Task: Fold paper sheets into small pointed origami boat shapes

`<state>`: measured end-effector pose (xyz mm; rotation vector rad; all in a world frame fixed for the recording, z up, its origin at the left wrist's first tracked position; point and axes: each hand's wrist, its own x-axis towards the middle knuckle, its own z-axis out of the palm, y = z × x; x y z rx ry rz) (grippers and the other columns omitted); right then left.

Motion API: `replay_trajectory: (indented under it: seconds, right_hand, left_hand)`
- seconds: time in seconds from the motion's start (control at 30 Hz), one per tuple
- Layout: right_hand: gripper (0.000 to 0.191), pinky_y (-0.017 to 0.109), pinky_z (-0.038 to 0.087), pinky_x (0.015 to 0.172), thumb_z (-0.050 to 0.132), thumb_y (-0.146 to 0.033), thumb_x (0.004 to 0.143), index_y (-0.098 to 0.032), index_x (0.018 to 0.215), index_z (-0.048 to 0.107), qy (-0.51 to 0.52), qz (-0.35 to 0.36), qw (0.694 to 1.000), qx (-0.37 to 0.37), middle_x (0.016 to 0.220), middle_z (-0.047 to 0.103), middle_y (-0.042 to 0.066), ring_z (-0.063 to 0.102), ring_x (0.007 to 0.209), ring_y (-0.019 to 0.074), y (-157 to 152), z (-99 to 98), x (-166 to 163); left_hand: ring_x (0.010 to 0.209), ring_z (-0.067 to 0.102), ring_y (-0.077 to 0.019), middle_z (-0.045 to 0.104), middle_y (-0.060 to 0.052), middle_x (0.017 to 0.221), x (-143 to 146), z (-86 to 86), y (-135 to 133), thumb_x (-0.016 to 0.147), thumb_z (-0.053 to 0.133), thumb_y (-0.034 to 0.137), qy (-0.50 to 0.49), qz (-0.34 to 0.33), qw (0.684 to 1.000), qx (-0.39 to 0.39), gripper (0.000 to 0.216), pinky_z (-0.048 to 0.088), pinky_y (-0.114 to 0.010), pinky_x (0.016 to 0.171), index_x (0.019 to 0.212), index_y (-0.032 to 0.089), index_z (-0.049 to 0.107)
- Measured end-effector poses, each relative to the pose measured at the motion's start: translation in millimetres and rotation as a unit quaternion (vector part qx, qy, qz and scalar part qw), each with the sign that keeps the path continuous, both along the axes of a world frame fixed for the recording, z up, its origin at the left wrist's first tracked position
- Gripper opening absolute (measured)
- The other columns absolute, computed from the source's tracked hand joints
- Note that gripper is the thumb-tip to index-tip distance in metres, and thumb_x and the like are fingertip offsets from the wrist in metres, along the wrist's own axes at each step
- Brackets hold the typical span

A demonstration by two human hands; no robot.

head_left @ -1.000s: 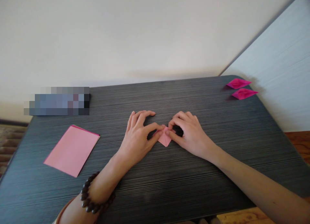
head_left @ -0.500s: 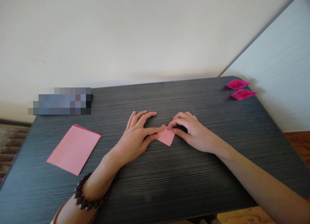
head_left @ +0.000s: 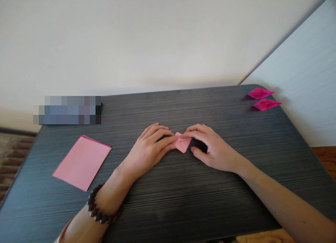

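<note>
A small folded piece of light pink paper lies on the dark table, crease lines showing on its upper face. My left hand pinches its left corner between thumb and index finger, with the other fingers stretched out above the tabletop. From the other side my right hand rests its index fingertip at the paper's upper right edge. The right thumb stands apart, beside the paper's right corner, so this hand is open. Fingertips hide the paper's left corner and part of its top.
A stack of pink square paper lies at the left, a darker pink sheet peeking out below. Two magenta folded paper shapes sit at the far right corner. A blurred-out object is at the back left. A wall borders the table's back.
My right thumb has come away from the paper, and the right fingers have spread. My left fingers have drawn closer to the paper. The paper now looks narrower.
</note>
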<state>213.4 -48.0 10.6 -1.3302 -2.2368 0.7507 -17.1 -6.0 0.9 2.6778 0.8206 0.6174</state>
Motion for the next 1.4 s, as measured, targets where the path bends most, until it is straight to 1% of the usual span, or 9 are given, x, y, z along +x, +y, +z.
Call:
replay_trajectory:
  seconds: [0.1,0.2,0.3,0.43,0.63,0.8,1.0,1.2,1.4]
  right_hand:
    - [0.030,0.035,0.039,0.087,0.057,-0.018,0.083,-0.023,0.113,0.058,0.008,-0.009,1.000,0.028,0.111,0.059,0.004,0.054,0.100,0.0186,-0.5,-2.6,-4.2]
    - [0.015,0.031,0.039,0.079,0.052,-0.026,0.090,-0.022,0.101,0.062,0.051,-0.022,0.998,0.034,0.098,0.064,0.002,0.057,0.089,0.0149,-0.5,-5.6,-7.3]
    - [0.013,0.028,0.037,0.071,0.053,-0.030,0.091,-0.020,0.091,0.062,0.078,-0.033,0.996,0.020,0.083,0.065,-0.001,0.056,0.074,0.0117,-0.1,-6.5,-7.5]
    - [0.014,0.027,0.035,0.069,0.058,-0.033,0.087,-0.020,0.086,0.061,0.071,-0.045,0.996,0.015,0.074,0.063,-0.004,0.052,0.066,0.0101,0.2,-5.3,-7.5]
    - [0.016,0.030,0.034,0.072,0.052,-0.031,0.090,-0.019,0.087,0.063,0.027,-0.035,0.999,0.029,0.081,0.064,0.000,0.051,0.075,0.0141,1.7,-5.9,-8.6]
    - [0.016,0.031,0.034,0.072,0.055,-0.034,0.089,-0.021,0.088,0.064,0.014,-0.022,0.999,0.024,0.082,0.065,0.000,0.051,0.076,0.0151,2.8,-6.2,-7.1]
    - [0.016,0.031,0.036,0.076,0.054,-0.033,0.090,-0.022,0.096,0.063,0.040,-0.003,0.999,-0.001,0.092,0.067,0.000,0.055,0.081,0.0141,2.7,-1.1,-4.5]
    - [0.015,0.032,0.037,0.074,0.057,-0.033,0.088,-0.021,0.084,0.065,0.020,-0.044,0.998,0.031,0.085,0.064,0.002,0.052,0.080,0.0156,3.8,-10.0,-5.4]
    - [0.012,0.032,0.036,0.074,0.059,-0.032,0.086,-0.023,0.091,0.065,0.033,-0.058,0.998,0.001,0.080,0.064,0.000,0.053,0.078,0.0157,4.4,-5.3,-8.4]
  left_hand:
    - [0.101,0.058,-0.0179,0.066,-0.005,0.104,3.3,4.4,-2.0,0.091,0.050,0.020,-0.032,0.009,0.999,-0.020,0.019,0.042,-0.040,0.099,0.105,0.018,0.062]
    - [0.097,0.058,-0.0171,0.066,-0.006,0.099,5.4,9.9,-6.6,0.092,0.046,0.018,-0.064,-0.007,0.995,-0.080,0.017,0.044,-0.036,0.094,0.102,0.016,0.059]
    - [0.100,0.058,-0.0185,0.065,-0.007,0.103,7.0,12.2,-11.0,0.090,0.050,0.024,-0.071,-0.022,0.988,-0.135,0.019,0.045,-0.036,0.092,0.107,0.016,0.055]
    - [0.101,0.057,-0.0187,0.065,-0.006,0.103,9.2,7.9,-12.7,0.090,0.050,0.022,-0.062,0.029,0.988,-0.135,0.019,0.045,-0.036,0.093,0.108,0.017,0.055]
    - [0.104,0.055,-0.0192,0.065,-0.004,0.098,10.2,6.2,-11.1,0.087,0.049,0.015,-0.057,0.043,0.989,-0.132,0.015,0.040,-0.040,0.099,0.100,0.018,0.057]
    - [0.106,0.053,-0.0196,0.065,-0.004,0.099,9.7,7.4,-10.5,0.086,0.052,0.016,-0.047,0.041,0.988,-0.144,0.013,0.042,-0.038,0.096,0.097,0.018,0.059]
    - [0.097,0.054,-0.0184,0.064,-0.006,0.093,12.8,7.0,-10.1,0.085,0.052,0.013,-0.075,0.082,0.982,-0.150,0.010,0.046,-0.035,0.087,0.089,0.017,0.061]
    - [0.091,0.052,-0.0196,0.066,-0.003,0.084,14.4,8.8,-9.6,0.084,0.061,0.027,-0.076,0.076,0.988,-0.109,0.009,0.044,-0.038,0.087,0.083,0.018,0.064]
    - [0.092,0.047,-0.0214,0.065,-0.004,0.082,6.9,4.1,-7.0,0.084,0.062,0.030,-0.046,0.103,0.988,-0.102,0.011,0.042,-0.040,0.085,0.081,0.020,0.068]
